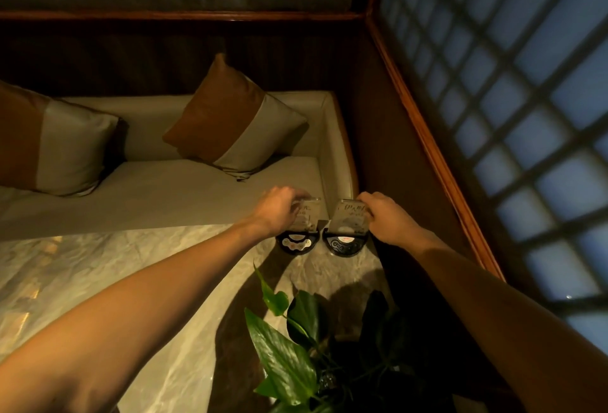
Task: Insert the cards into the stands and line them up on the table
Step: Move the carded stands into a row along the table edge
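Two clear cards stand in black stands side by side at the far edge of the marble tabletop [98, 268]: the left card [307, 215] in the left stand [296, 243], pinched by the left hand [279, 207]; the right card [350, 218] in the right stand [340, 243], its edge in the right hand's [383, 215] curled grip; a leafy plant [296, 347] sits nearer

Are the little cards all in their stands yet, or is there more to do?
Nearly done. Both clear cards stand upright in round black stands at the marble table's far edge, side by side. The left hand grips the left clear card; the right hand grips the right clear card. What looks left: straightening and letting go.
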